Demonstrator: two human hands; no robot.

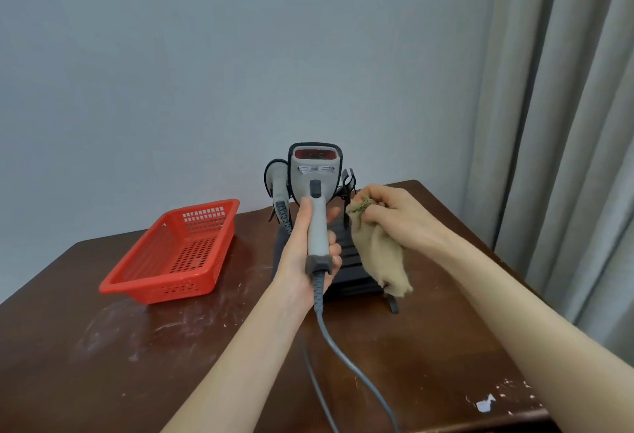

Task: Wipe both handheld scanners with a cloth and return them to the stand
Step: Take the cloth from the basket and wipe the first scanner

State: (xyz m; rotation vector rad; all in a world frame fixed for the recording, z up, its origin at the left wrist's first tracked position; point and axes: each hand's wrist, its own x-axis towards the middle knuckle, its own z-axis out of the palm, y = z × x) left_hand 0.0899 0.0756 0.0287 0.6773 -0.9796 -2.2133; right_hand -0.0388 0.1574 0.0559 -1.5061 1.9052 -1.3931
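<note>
— Beige cloth (380, 257) bunched in my right hand (398, 216), just beside the scanner (315, 189) my left hand (305, 254) grips upright above the stand (353, 286).
— Progress?
— Midway at best, I judge: the second scanner (278, 182) sits in the stand; this one isn't back yet.

basket (171, 254) left of stand (346, 261) | second scanner (278, 185) on stand | table (137, 364) beneath

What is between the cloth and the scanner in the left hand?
Nothing before its head. The cloth, gripped by the right hand, hangs just right of the scanner; only the fingers of the left hand cover the handle's side facing it.
</note>
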